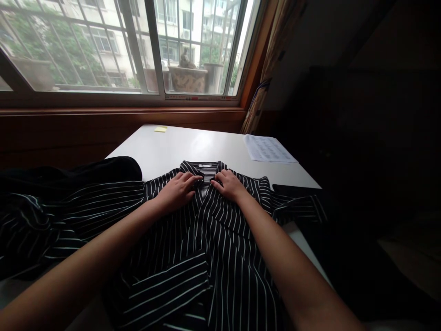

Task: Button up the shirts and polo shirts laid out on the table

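Observation:
A black shirt with white stripes (220, 239) lies spread over the table, its collar pointing toward the window. My left hand (179, 188) rests at the left side of the neck opening, with finger and thumb at the collar's edge. On the opposite side, my right hand (228, 184) has its fingers bent onto the right collar edge. Both hands look closed on the collar cloth. One sleeve stretches out to the left, and the other lies to the right, past my right forearm. A pale label shows inside the back of the neck.
The white table (165, 147) stands below a barred window (186, 46). Printed papers (268, 148) lie at its far right, and a yellow sticky note (161, 129) at the far left. Dark cloth (113, 170) is bunched at left. A tied curtain (255, 105) hangs by the frame.

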A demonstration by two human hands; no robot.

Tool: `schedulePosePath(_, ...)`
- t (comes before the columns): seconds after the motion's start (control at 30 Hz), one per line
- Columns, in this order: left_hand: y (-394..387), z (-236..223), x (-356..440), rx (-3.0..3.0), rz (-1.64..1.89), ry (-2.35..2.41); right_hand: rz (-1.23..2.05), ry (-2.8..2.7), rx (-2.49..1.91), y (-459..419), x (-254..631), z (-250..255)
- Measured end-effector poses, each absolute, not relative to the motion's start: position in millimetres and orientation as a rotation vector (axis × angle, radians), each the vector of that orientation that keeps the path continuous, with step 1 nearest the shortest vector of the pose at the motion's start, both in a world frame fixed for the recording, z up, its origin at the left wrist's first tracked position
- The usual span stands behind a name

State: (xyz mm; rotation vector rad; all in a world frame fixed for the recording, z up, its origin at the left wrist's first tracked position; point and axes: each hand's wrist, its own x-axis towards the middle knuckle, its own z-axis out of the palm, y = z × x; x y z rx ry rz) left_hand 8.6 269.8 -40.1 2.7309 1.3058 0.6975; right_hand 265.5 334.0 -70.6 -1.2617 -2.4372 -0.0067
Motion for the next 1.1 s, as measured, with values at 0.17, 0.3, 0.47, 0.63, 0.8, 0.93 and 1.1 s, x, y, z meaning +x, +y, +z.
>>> schedulePosePath(0.17, 217.9, -38.6, 11.2, 2.680, 0.778, 1.124, -0.107, -2.465, -1.252, 327.0, 262.5, -67.0)
schedulePosePath(0.3, 181.0, -51.7, 12.3, 2.752, 0.685, 0.952, -0.225, -2.494, -1.222, 318.5, 259.7, -62.5)
schedulePosePath(0.47, 164.5, -61.8, 9.1, 2.832, 0.658, 0.903, -0.256, -2.522, -1.139, 299.3, 258.2, -50.4)
schedulePosePath(0.63, 167.5, -60.4, 4.0, 2.826, 0.670, 0.717, 0.028, -2.544, -0.841, 256.7, 240.7, -34.1)
schedulePosePath(0.8, 165.5, -62.4, -0.8, 2.746, 0.693, 0.612, 0.325, -2.682, -0.705, 221.0, 229.1, -30.1)
schedulePosePath(0.93, 165.3, -61.5, -5.4, 2.698, 0.697, 0.622, 0.411, -2.621, -0.814, 213.0, 235.4, -40.7)
schedulePosePath(1.1, 167.0, -58.4, -6.4, 2.680, 0.669, 0.688, 0.433, -2.495, -0.853, 210.9, 242.2, -55.4)
